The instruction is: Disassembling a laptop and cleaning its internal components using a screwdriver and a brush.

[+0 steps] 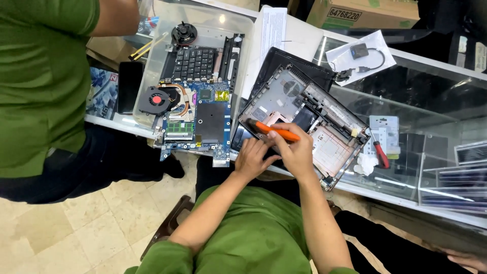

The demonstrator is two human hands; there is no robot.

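My right hand (pixel 297 152) grips an orange-handled screwdriver (pixel 274 131), its tip pointing left toward the near-left corner of an opened grey laptop base (pixel 324 114). My left hand (pixel 252 158) rests just beside it at the base's near edge, fingers curled, touching the casing below the screwdriver. The base lies tilted on a glass counter (pixel 436 116), its inner frame exposed.
A blue motherboard (pixel 203 119) with a fan (pixel 154 100) and a keyboard (pixel 195 63) lie in a clear plastic bin (pixel 152 66) at left. Another person in a green shirt (pixel 40 76) stands at far left. A red-handled screwdriver (pixel 380 155) and a bagged cable (pixel 361 53) lie to the right.
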